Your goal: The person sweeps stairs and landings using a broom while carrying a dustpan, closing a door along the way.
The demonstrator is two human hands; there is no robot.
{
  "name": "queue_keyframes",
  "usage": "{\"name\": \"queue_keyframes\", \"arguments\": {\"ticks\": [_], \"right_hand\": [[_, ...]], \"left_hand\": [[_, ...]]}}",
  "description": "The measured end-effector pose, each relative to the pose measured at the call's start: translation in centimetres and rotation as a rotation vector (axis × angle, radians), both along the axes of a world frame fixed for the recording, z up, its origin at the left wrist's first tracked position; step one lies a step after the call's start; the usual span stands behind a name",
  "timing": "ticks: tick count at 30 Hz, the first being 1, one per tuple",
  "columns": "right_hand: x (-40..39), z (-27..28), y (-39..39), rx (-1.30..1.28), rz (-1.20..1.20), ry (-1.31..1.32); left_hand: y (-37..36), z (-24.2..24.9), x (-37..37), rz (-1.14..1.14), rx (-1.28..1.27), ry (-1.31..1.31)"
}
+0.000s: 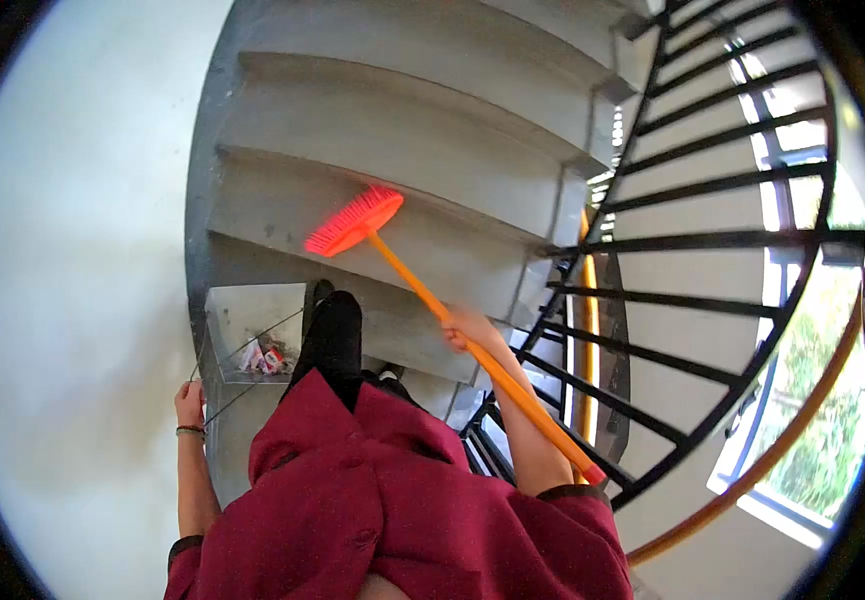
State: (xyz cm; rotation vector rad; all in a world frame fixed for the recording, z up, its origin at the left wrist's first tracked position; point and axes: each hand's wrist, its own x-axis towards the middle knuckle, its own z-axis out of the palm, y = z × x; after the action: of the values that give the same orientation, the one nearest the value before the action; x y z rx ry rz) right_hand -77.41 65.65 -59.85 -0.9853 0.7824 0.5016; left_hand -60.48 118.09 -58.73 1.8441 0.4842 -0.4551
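Observation:
My right hand [468, 328] is wrapped round the orange handle of a broom [513, 385]. Its red-pink bristle head [355, 222] rests on or just over a grey stair step, up and left of the hand. At the lower left, my left hand [190, 403] is closed on the thin dark wire handle of a dustpan [253, 300]. The pale dustpan stands beside my leg, with crumpled red and white wrappers [263, 358] and dark dirt in it.
Grey concrete stairs [393, 120] curve upward ahead. A white wall [73, 250] borders them on the left. Black metal railing bars [713, 185] with a wooden handrail [783, 455] run along the right, beside a bright window [813, 440]. My dark-trousered leg [335, 335] is on the steps.

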Motion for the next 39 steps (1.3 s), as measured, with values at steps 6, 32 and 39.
{"name": "queue_keyframes", "arguments": {"ticks": [6,32,39], "right_hand": [[-17.7,5.2,1.4,-0.055,-0.386,0.085],[-13.3,15.9,11.7,0.05,-0.818,0.06],[-12.5,10.9,11.3,0.286,-1.011,-0.019]], "left_hand": [[0.0,5.2,-5.9,-0.06,0.023,-0.052],[-4.6,5.8,2.3,-0.534,-0.036,0.128],[-6.4,6.3,2.3,-0.492,-0.055,0.213]]}}
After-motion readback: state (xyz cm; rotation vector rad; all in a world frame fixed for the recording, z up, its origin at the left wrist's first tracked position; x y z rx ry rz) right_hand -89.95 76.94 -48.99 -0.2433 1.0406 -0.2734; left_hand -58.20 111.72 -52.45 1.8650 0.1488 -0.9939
